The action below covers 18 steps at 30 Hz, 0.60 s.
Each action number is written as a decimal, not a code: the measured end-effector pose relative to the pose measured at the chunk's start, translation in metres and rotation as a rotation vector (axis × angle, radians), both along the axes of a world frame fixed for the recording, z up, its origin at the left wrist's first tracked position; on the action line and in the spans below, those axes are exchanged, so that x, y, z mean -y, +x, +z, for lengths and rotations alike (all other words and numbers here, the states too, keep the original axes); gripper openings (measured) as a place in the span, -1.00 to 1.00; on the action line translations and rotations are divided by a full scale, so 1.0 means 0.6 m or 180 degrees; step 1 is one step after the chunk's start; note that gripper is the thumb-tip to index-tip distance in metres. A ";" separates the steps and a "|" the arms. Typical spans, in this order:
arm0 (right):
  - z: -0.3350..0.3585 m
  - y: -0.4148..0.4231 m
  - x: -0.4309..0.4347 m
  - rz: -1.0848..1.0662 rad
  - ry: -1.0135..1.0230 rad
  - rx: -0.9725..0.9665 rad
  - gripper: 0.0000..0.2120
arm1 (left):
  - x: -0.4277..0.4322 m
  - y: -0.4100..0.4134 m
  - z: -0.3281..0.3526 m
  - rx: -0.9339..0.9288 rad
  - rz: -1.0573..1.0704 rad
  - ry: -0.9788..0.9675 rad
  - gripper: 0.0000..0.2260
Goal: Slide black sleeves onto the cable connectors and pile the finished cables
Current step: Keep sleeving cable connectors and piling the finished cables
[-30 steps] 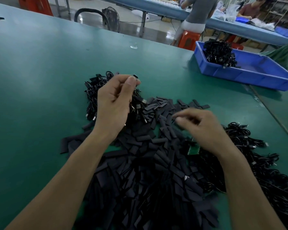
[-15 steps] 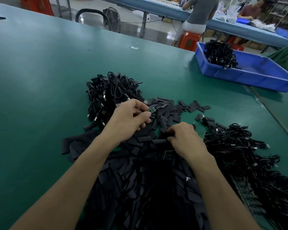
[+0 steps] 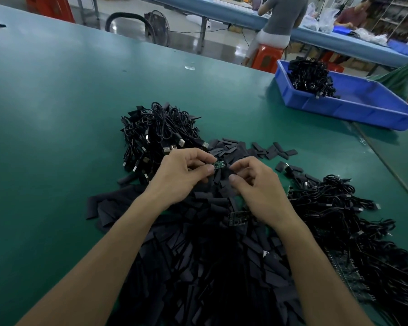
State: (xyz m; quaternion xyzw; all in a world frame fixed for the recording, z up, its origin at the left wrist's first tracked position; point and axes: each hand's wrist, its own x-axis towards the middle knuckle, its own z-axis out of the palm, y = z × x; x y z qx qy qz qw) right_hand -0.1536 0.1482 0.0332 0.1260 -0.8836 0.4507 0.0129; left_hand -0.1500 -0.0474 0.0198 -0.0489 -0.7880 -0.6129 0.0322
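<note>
While your left hand [image 3: 181,175] pinches a small green circuit board [image 3: 219,164] between thumb and forefinger, its other fingers curled beneath, your right hand [image 3: 259,187] sits just beside it at 3 o'clock. Its thumb and forefinger are bent toward each other close to the board's free end. Whether they nip a sleeve cannot be told against the dark heap behind.

Both hands hover over the heap of black sleeves [image 3: 198,255], which spreads across the green table [image 3: 57,114] from its middle down to 6 o'clock. A second circuit board [image 3: 237,218] lies on that heap at 7 o'clock of your right hand, near the wrist.

At 11 o'clock of your left hand a pile of black USB cables [image 3: 158,132] touches the far edge of the sleeves, silver plugs showing. At 4 o'clock a loose tangle of cables [image 3: 339,208] borders the heap. Well apart at 1 o'clock stands a blue tray [image 3: 353,107], with a bundle of black cables [image 3: 309,76] in its far-left corner.
</note>
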 end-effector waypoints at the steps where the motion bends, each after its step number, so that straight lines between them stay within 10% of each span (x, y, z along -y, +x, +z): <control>1: -0.002 0.000 0.000 -0.0055 -0.0136 -0.0028 -0.80 | -0.001 0.001 -0.001 -0.0004 -0.0025 -0.0014 -0.89; 18: -0.003 -0.001 -0.006 -0.0263 -0.0678 -0.0341 -0.81 | -0.008 0.004 0.003 0.0106 -0.0111 0.0171 -0.89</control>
